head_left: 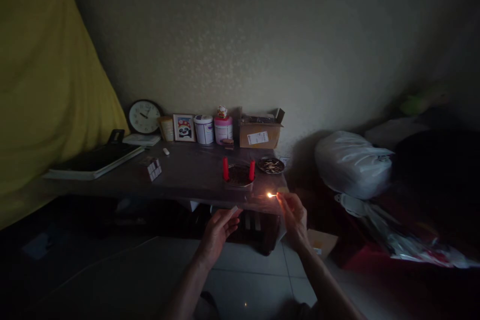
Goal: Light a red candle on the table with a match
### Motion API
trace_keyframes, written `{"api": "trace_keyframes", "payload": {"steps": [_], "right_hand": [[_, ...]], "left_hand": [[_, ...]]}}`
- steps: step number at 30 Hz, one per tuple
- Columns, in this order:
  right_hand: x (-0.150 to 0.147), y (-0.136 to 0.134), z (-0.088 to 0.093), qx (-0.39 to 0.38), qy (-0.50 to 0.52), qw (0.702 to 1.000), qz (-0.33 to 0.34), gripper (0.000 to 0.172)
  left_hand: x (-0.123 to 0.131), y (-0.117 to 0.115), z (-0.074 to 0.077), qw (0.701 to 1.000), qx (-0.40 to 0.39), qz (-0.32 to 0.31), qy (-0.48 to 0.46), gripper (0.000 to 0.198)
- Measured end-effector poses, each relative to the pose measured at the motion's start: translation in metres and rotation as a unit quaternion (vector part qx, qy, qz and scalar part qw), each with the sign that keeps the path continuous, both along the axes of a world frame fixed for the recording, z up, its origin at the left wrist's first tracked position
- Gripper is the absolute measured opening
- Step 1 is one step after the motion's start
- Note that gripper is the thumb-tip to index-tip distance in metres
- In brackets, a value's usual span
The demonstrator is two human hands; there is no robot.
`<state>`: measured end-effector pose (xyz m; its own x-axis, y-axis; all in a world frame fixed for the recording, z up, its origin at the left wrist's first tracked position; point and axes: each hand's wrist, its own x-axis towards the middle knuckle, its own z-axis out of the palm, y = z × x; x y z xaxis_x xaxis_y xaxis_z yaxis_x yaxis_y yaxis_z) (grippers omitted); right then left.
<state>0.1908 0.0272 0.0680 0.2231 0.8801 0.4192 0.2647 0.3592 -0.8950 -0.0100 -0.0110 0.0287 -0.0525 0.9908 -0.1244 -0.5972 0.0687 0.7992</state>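
Observation:
Between the fingertips of my right hand (293, 214) is a burning match (273, 195), its flame pointing left over the table's front edge. My left hand (219, 230) grips a small matchbox (233, 211) just in front of the table. Behind the hands, a round dish (239, 186) holds dark material with two upright red candles in it, the left candle (225, 168) and the right candle (252, 170). No flame shows on either candle. A dark plate (271, 165) with several matchsticks lies right of the dish.
On the dark table (191, 175) are a stack of small boxes (152, 168), a clock (144, 116), a framed panda picture (184, 127), two tins and an open cardboard box (259, 134). A white plastic bag (352, 162) sits at right; a yellow curtain (48, 70) hangs left.

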Motion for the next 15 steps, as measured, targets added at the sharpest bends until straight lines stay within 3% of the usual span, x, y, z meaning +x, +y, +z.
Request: {"api": "trace_keyframes", "payload": {"steps": [9, 15], "right_hand": [[0.003, 0.019, -0.012, 0.132, -0.168, 0.977, -0.020, 0.021], [-0.002, 0.026, -0.008, 0.134, -0.206, 0.969, 0.006, 0.017]], "left_hand": [[0.001, 0.003, -0.003, 1.000, -0.002, -0.003, 0.003, 0.024], [0.003, 0.007, 0.000, 1.000, -0.014, 0.003, 0.000, 0.020]]}}
